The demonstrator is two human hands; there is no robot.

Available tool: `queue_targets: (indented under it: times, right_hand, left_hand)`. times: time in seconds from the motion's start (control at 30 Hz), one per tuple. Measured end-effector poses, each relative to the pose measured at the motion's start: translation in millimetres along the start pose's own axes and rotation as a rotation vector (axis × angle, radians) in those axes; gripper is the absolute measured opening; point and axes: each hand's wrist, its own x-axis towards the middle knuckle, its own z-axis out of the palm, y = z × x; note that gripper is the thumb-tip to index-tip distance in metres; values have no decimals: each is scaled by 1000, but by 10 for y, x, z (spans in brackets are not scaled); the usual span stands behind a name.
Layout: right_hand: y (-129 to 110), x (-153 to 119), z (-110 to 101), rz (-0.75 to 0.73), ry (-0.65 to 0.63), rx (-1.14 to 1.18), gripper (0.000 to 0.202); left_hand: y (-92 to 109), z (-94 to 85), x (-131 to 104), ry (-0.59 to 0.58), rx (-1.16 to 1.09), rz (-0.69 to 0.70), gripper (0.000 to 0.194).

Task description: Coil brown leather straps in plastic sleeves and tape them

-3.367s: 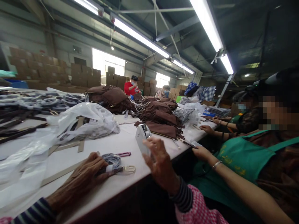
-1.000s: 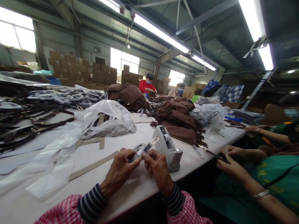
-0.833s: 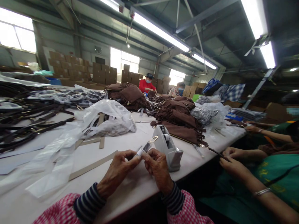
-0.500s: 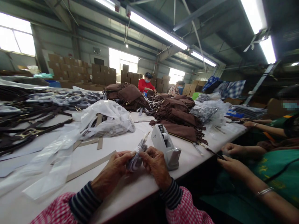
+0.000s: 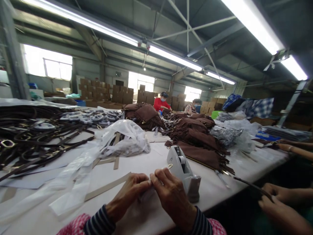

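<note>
My left hand [image 5: 132, 192] and my right hand [image 5: 168, 192] meet fingertip to fingertip above the white table, both closed. A blurred, pale wrapped bundle [image 5: 146, 195] shows between and below the fingers, mostly hidden by them. A small metal ring [image 5: 169, 166] sticks out above my right hand. Just beyond that hand is a grey tape dispenser [image 5: 179, 169]. To the left of my left hand lies a flat grey-beige strip [image 5: 107, 187].
Brown fringed bags [image 5: 195, 137] are piled behind the dispenser. A plastic bag [image 5: 124, 137] of wrapped pieces sits mid-table, with dark straps [image 5: 56, 140] at left. Another person's hands [image 5: 276, 195] hold a dark strap at right. Two people are across the table.
The view has turned left and tilted up. My hands have come together over the bundle, which stood visible between them before and is now mostly covered.
</note>
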Motion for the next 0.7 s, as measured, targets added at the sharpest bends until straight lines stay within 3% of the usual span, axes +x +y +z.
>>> queue_targets:
  times: [0.17, 0.27, 0.37, 0.53, 0.7]
  right_hand:
    - [-35, -59, 121, -60, 65, -160, 23]
    - [-46, -103, 133, -85, 91, -223, 21]
    - [-61, -124, 73, -64, 97, -195, 16]
    - [-71, -154, 77, 36, -8, -42, 20]
    - [-61, -173, 292, -55, -108, 45, 20]
  left_hand:
    - [22, 0, -62, -43, 135, 38, 29]
    - [45, 34, -130, -28, 339, 68, 18]
    - [136, 47, -214, -48, 496, 108, 29]
    - [286, -31, -373, -119, 427, 55, 30]
    - [316, -225, -512, -213, 428, 127, 29]
